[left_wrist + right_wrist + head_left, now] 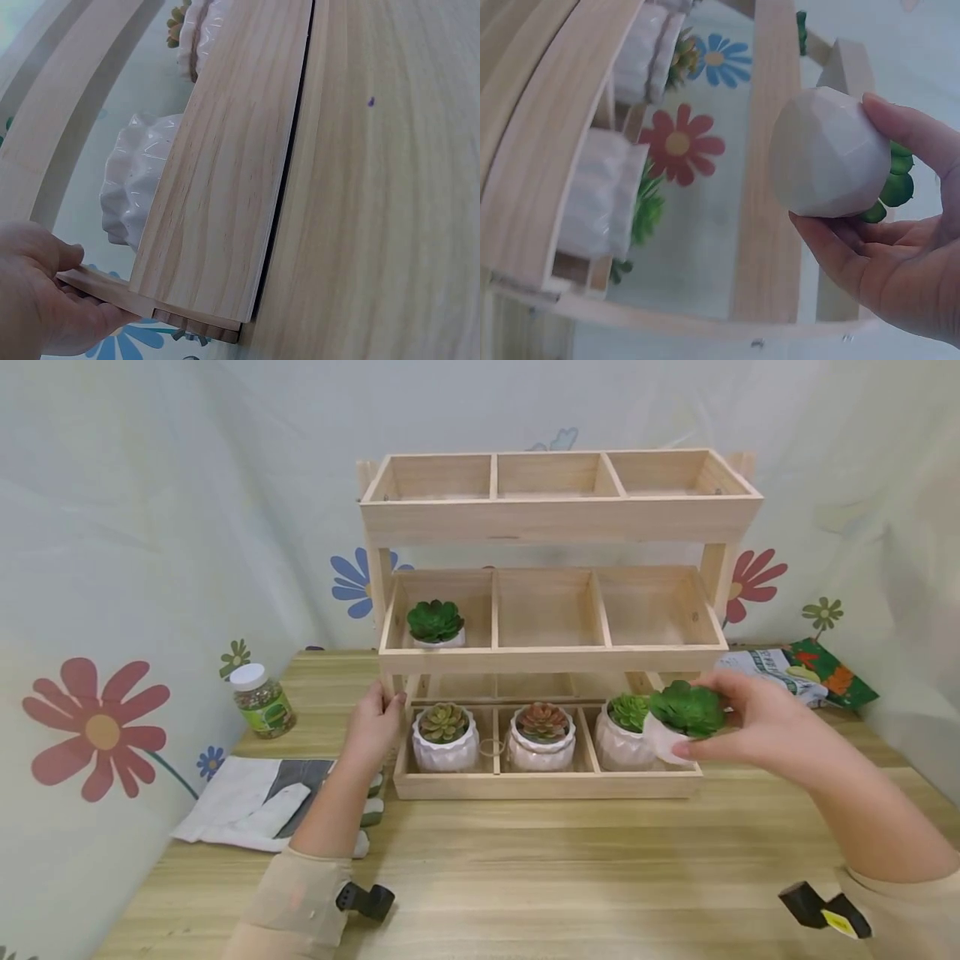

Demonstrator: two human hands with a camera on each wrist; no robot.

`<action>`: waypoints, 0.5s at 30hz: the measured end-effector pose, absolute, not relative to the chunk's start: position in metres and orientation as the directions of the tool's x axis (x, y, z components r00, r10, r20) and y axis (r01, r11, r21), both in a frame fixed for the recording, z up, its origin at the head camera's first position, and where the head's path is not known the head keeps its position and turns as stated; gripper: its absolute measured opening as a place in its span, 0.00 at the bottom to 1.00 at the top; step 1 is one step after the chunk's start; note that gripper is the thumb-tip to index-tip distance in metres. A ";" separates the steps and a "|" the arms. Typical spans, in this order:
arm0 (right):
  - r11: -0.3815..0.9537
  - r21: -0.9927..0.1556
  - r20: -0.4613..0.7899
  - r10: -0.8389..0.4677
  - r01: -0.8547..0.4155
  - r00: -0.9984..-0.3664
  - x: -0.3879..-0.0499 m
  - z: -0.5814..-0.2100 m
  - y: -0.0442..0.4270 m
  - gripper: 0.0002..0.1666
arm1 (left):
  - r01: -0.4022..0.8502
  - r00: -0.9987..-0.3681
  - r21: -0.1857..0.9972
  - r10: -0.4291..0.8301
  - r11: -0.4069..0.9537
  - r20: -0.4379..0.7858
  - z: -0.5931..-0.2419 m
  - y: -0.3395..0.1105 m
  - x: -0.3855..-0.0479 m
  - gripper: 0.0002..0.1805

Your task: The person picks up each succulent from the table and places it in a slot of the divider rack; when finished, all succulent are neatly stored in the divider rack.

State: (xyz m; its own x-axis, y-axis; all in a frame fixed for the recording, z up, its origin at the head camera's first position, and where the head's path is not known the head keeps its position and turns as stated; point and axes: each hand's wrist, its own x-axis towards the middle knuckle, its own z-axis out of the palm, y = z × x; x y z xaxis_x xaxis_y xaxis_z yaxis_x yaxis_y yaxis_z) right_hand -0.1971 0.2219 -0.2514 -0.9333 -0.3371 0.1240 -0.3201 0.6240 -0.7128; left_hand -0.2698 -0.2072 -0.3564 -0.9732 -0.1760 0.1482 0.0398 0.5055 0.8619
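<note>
My right hand [757,727] holds a potted succulent [686,710], dark green in a white pot, in front of the right end of the wooden shelf [562,518]. In the right wrist view, thumb and fingers pinch the faceted white pot [829,154]. With thumb and fingers around a side piece, my left hand [372,731] grips the shelf's left side near the lowest tier. That tier holds three white pots: an olive succulent [444,724], a reddish one [543,724] and a light green one [628,714], partly covered by the held pot. Another dark green succulent [435,622] sits in the middle tier's left compartment.
On the left of the table [547,877] stand a jar with a white lid [262,702] and, nearer, grey-white gloves [255,802]. A colourful packet [813,672] lies behind my right hand. A flower-printed curtain [187,527] hangs behind the shelf.
</note>
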 end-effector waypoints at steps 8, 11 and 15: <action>0.593 -0.695 0.169 -0.415 -0.406 -0.894 -0.204 -0.227 0.185 0.39 | 0.050 -0.973 0.853 -0.166 0.520 0.158 -0.357 -0.205 -0.269 0.13; 0.590 -0.680 0.186 -0.435 -0.435 -0.881 -0.212 -0.217 0.174 0.38 | 0.046 -0.972 0.852 -0.172 0.522 0.157 -0.357 -0.205 -0.269 0.12; 0.599 -0.658 0.203 -0.443 -0.457 -0.873 -0.227 -0.203 0.162 0.38 | 0.044 -0.972 0.855 -0.178 0.517 0.157 -0.357 -0.207 -0.269 0.13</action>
State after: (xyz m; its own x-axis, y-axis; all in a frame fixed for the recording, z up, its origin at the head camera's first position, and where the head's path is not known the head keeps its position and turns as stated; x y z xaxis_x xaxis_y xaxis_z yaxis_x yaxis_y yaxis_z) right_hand -0.2266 0.1617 -0.2028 -0.8730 -0.4434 0.2034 -0.4573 0.5986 -0.6577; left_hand -0.2687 -0.2071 -0.3568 -0.9715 -0.1777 0.1569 0.0436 0.5166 0.8551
